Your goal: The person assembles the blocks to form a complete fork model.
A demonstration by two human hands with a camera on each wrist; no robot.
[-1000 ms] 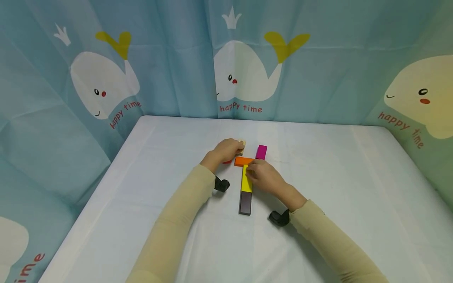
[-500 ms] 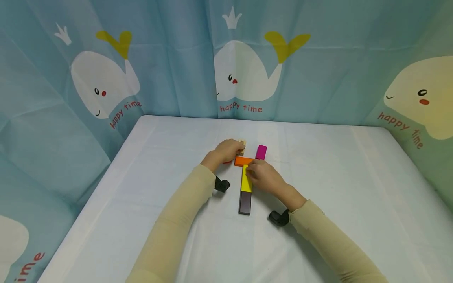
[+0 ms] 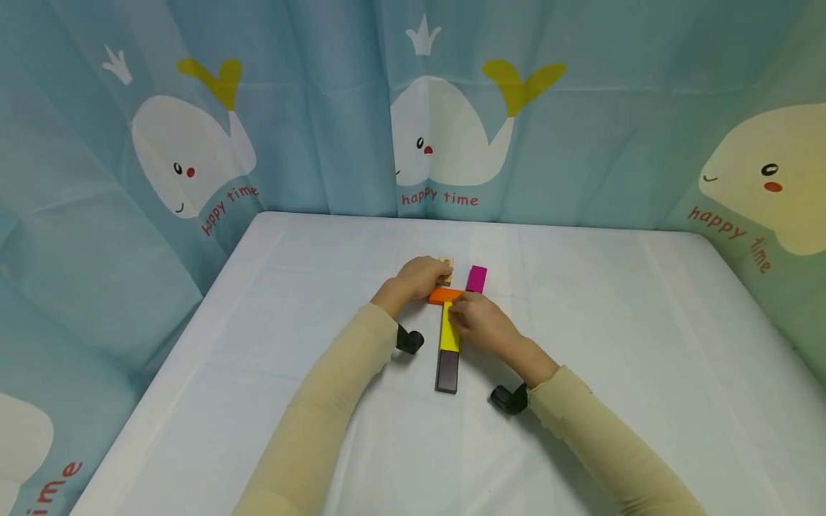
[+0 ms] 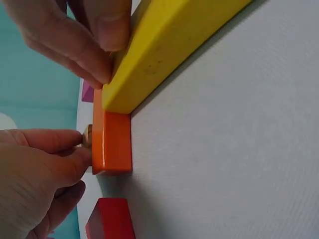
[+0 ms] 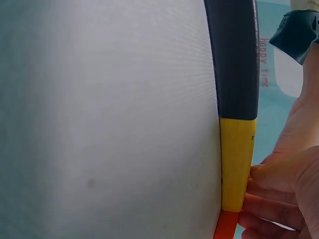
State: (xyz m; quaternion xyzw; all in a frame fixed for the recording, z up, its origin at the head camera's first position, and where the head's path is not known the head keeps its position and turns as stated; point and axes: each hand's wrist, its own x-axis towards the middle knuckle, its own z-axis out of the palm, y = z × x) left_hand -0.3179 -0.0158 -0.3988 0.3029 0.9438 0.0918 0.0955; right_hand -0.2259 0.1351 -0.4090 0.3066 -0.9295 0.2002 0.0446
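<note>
My left hand [image 3: 421, 278] pinches a small pale wooden block [image 3: 448, 266] just beyond the orange block [image 3: 441, 295]; only a bit of the wood [image 4: 88, 134] shows in the left wrist view. My right hand [image 3: 484, 322] rests its thumb and fingertips on the yellow block [image 3: 447, 337], near the end that meets the orange one. The yellow block stands at a right angle to the orange. At its near end a dark block [image 3: 447, 371] continues the line. A magenta block [image 3: 476, 278] points away from the orange block's right end, the joint partly hidden by my right hand.
A red block [image 4: 113, 219] lies a little apart from the orange block's left end; my left hand hides it in the head view. The white cloth table [image 3: 581, 308] ends at a blue whale-print curtain [image 3: 335, 115] at the back and sides.
My left hand has shifted slightly right with the wooden block, toward the magenta block. The red block has gone out of sight behind it. My right hand has stayed put.
</note>
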